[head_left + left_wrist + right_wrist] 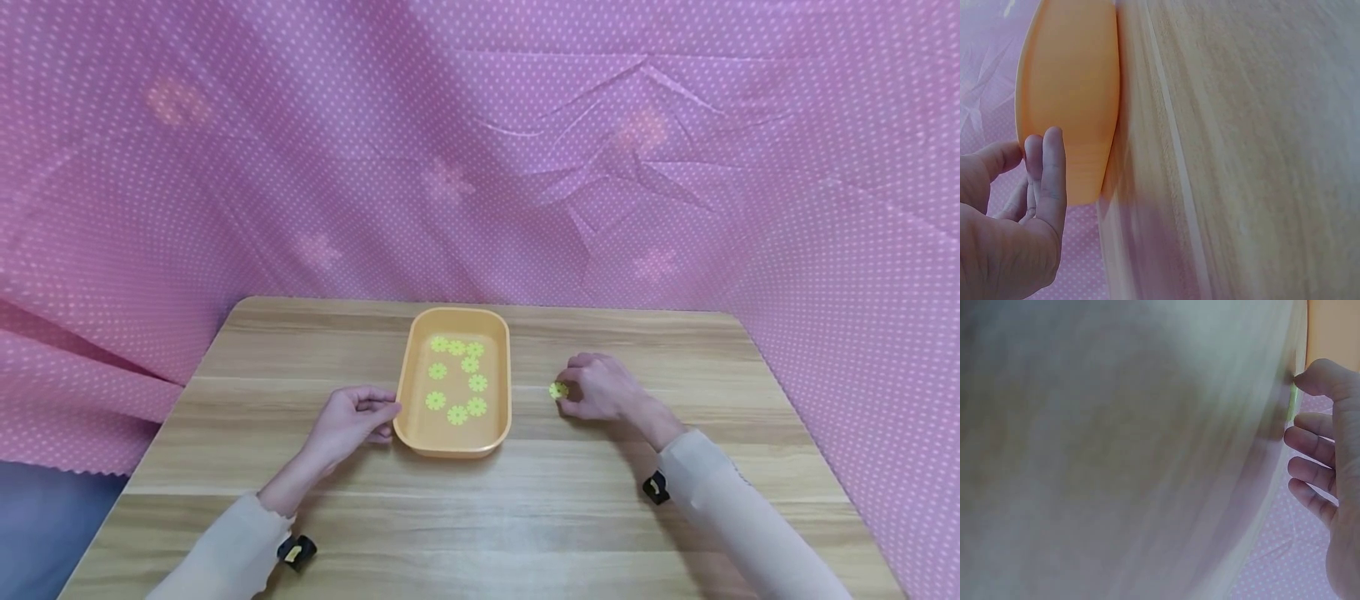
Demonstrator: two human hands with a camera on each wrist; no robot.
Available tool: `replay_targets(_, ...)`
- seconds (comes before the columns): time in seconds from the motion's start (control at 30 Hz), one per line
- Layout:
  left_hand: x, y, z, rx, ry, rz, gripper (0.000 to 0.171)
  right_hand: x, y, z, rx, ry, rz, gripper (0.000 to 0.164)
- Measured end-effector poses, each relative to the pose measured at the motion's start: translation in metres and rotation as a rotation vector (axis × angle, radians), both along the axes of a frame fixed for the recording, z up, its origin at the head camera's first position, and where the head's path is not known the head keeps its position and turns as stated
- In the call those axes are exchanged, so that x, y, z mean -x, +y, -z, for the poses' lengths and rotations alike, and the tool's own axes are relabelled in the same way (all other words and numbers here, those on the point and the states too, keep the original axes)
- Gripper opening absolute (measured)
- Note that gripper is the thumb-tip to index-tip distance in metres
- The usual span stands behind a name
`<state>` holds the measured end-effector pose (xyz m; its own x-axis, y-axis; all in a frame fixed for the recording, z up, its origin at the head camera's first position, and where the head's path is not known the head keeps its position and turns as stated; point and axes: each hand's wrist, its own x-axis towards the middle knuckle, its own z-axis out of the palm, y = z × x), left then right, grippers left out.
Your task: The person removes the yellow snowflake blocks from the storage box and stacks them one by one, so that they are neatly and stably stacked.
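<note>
An orange rectangular tray lies on the wooden table, with several flat yellow-green flower-shaped pieces spread over its floor. At its near left side, my left hand holds the rim, the thumb at the edge and the fingers along the outer wall. Right of the tray, my right hand pinches one flower-shaped piece between thumb and index finger, down at the table surface. In the right wrist view that piece shows as a thin green edge between the fingertips.
The wooden table has rounded far corners. A pink dotted cloth hangs behind it and along both sides. A black strap device is on the left wrist, and a similar one is on the right.
</note>
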<state>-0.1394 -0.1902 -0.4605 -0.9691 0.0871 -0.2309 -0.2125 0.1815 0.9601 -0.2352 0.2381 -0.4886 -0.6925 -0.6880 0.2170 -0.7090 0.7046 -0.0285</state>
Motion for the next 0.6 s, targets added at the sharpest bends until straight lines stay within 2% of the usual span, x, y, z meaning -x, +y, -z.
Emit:
replay_targets(0.37, 0.0, 0.0, -0.002, 0.003, 0.001, 0.001, 0.036, -0.01, 0.007, -0.015, 0.073, -0.03, 0.046, 0.046)
replay_targets(0.6, 0.0, 0.0, -0.002, -0.002, -0.003, 0.0, 0.035, -0.019, -0.012, -0.036, 0.199, -0.034, 0.021, 0.047)
